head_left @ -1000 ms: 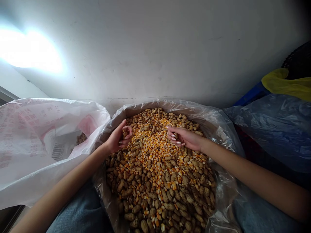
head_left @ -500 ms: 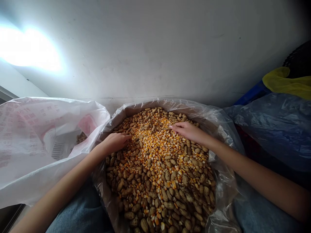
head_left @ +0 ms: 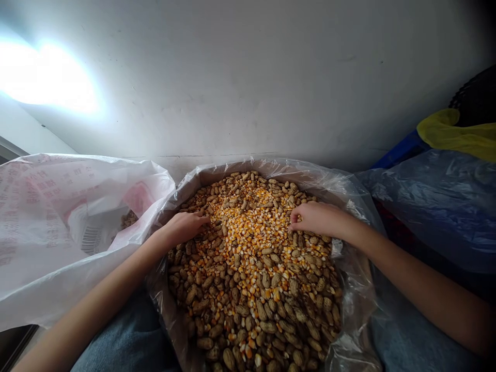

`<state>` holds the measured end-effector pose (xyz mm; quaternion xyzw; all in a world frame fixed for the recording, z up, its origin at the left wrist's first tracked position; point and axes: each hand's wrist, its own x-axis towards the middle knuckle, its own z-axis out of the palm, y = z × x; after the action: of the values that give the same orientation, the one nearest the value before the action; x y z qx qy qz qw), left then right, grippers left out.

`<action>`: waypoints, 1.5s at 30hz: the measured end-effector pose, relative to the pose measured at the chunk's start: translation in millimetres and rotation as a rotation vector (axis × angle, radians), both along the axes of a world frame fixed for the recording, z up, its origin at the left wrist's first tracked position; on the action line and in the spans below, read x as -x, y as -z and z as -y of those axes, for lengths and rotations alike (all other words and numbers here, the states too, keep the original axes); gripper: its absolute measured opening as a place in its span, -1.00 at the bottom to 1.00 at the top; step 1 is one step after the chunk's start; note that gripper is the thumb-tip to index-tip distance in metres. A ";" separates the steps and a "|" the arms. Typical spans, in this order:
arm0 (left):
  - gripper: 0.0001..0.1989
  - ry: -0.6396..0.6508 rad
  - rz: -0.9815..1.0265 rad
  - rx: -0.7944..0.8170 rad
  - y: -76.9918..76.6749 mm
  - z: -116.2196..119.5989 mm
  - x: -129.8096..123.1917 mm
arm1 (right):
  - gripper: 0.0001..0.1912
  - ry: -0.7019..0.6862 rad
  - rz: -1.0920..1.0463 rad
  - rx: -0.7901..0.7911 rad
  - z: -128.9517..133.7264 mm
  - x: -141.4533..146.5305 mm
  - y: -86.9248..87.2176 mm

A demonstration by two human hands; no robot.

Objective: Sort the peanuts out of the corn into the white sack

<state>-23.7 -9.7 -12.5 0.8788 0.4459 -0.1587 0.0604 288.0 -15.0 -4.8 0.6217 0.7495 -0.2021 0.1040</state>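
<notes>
A clear plastic bag [head_left: 354,310] stands open between my knees, full of unshelled peanuts [head_left: 267,326] mixed with yellow and white corn kernels [head_left: 248,232]. My left hand [head_left: 189,226] rests on the mix at the bag's left side, fingers curled down; what they hold, if anything, is hidden. Over the right side of the mix is my right hand [head_left: 310,218], its fingers bent inward with the tips together near some peanuts. Whatever might be between those fingertips is too small to make out.
At the left is a white sack [head_left: 50,279] with pink print, a barcode and some brown pieces inside. A pale wall [head_left: 248,77] rises behind. On the right lie bluish plastic [head_left: 445,206], a blue object and yellow netting [head_left: 461,135].
My right hand has moved right and slightly toward me, and its extended fingers have curled in. My left hand has stayed almost in place.
</notes>
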 end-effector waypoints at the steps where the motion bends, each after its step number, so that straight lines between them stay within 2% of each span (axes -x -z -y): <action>1: -0.72 -0.002 0.004 0.000 0.3 -0.1 -0.2 | -0.82 -0.012 -0.001 0.009 2.1 1.5 0.3; 8: -0.76 -0.054 0.135 0.057 7.6 -1.7 1.5 | -0.84 -0.058 -0.084 0.010 10.3 12.9 7.9; 12: -0.76 -0.186 0.379 0.194 3.9 0.6 -1.7 | -0.82 -0.016 -0.220 0.039 10.1 10.1 2.8; 14: -0.76 -0.320 0.635 0.389 -1.2 2.8 -5.1 | -0.79 0.065 -0.404 0.060 10.2 10.8 -0.2; 16: -0.77 -0.494 0.937 0.668 -6.5 4.3 -8.0 | -0.77 0.174 -0.733 0.132 10.3 14.2 -1.4; 18: -0.77 -0.634 1.194 0.956 -10.7 4.5 -9.2 | -0.79 0.284 -1.128 0.275 9.7 18.7 -1.2; 20: -0.79 -0.689 1.416 1.154 -13.6 3.5 -8.4 | -0.82 0.382 -1.422 0.425 8.5 21.7 -0.9; 22: -0.86 -0.709 1.593 1.242 -15.8 2.2 -6.7 | -0.86 0.456 -1.579 0.485 6.8 21.4 -1.8; 25: -0.89 -0.742 1.731 1.265 -17.5 0.9 -4.5 | -0.90 0.524 -1.683 0.443 4.1 16.0 -5.8; 29: -0.79 -0.808 1.763 1.180 -14.5 -0.7 -3.8 | -0.86 0.577 -1.674 0.329 0.1 8.6 -8.1; 31: -0.76 -0.831 1.724 1.076 -10.8 -1.5 -3.4 | -0.73 0.590 -1.649 0.286 -2.3 6.8 -6.0; 34: -0.73 -0.816 1.534 0.880 -6.3 -1.6 -2.5 | -0.54 0.555 -1.590 0.201 -6.1 4.5 -2.5; 36: -0.70 -0.777 1.342 0.708 -5.7 -1.0 -1.9 | -0.53 0.508 -1.493 0.082 -9.2 1.3 -2.3; 38: -0.68 -0.721 1.116 0.474 -7.2 -0.5 -0.6 | -0.60 0.429 -1.270 -0.082 -13.1 -4.1 -3.3; 41: -0.69 -0.596 0.769 0.090 -10.2 -1.3 3.9 | -0.68 0.287 -0.615 -0.267 -20.4 -13.4 -1.2; 43: -0.71 -0.545 0.580 -0.067 -10.6 -2.7 8.5 | -0.69 0.229 -0.189 -0.298 -24.8 -17.1 5.0; 45: -0.70 -0.538 0.449 -0.128 -9.4 -4.0 13.2 | -0.66 0.193 0.044 -0.280 -27.9 -17.5 13.6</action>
<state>-36.9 -5.8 -3.1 0.7449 0.6461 0.0883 0.1411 305.5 12.9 -18.4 0.7035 0.7048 -0.0909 0.0129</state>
